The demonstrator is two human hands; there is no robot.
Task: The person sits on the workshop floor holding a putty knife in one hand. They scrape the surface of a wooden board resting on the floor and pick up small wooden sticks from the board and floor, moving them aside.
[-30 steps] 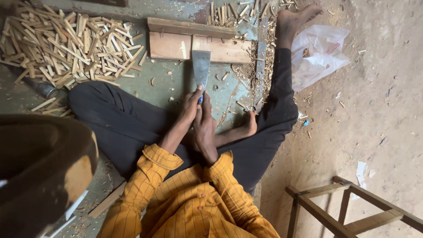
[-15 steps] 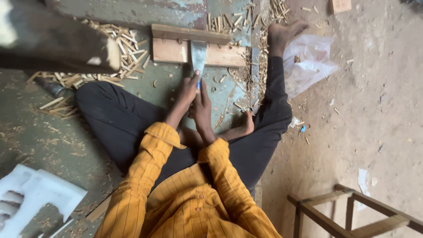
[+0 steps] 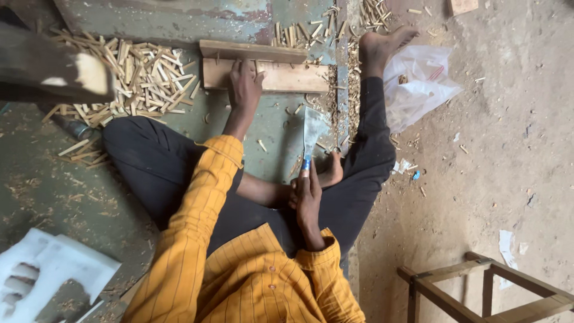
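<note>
Our left hand [image 3: 244, 84] lies flat on the wooden block [image 3: 266, 67], right hand [image 3: 308, 194] clamped around the cleaver [image 3: 312, 128], white plastic bag [image 3: 418, 90] right

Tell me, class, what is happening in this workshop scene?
A person sits cross-legged on the floor amid split wood sticks. The left hand reaches forward and rests on a wooden block. The right hand grips a broad blade by its blue handle, point forward, over the floor. A plastic bag lies beside one foot.
</note>
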